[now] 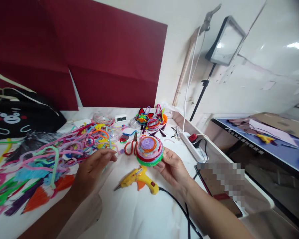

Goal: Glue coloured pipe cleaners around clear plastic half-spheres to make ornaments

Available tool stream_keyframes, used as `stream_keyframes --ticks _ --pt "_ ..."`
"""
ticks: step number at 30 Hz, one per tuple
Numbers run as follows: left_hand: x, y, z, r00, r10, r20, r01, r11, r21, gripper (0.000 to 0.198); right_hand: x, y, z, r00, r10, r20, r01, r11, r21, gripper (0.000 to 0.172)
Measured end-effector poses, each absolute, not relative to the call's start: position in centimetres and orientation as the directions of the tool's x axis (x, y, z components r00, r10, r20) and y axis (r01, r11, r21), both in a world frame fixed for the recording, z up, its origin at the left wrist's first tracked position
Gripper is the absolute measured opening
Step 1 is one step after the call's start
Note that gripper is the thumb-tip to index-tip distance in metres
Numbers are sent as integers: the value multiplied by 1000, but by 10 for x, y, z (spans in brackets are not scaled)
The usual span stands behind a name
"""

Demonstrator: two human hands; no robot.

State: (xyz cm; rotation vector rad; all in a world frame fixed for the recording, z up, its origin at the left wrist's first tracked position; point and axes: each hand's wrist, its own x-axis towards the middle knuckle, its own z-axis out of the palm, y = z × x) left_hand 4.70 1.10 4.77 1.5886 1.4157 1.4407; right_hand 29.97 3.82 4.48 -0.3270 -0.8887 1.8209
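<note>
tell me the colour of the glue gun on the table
The glue gun is yellow with an orange trigger, clearest in the head view.

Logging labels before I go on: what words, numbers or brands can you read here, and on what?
None readable.
Digital clock: digits too small.
Glue gun: no label shows.
Black bag: a bear face, no words.
Pipe-cleaner disc in the right hand: no writing.

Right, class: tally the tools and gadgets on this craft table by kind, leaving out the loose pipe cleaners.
Yellow glue gun: 1
Red-handled scissors: 1
White digital clock: 1
White power strip: 1
Total: 4
</note>
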Motion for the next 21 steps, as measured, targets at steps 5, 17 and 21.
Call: stream_keyframes --ticks 5,17,21 --pt "71 19 57 -27 991 130 71 -128 989 56 293 40 51 -417 890 186 -704 -187 -685 32" --pt "116 19 71 94 995 21 -425 21 905 82 281 40 48 -400 899 176 -756 -216 -617 31" --pt "116 23 70 56 997 50 -404 -23 914 94 280 37 46 -416 892 178 -749 -225 -623 34"
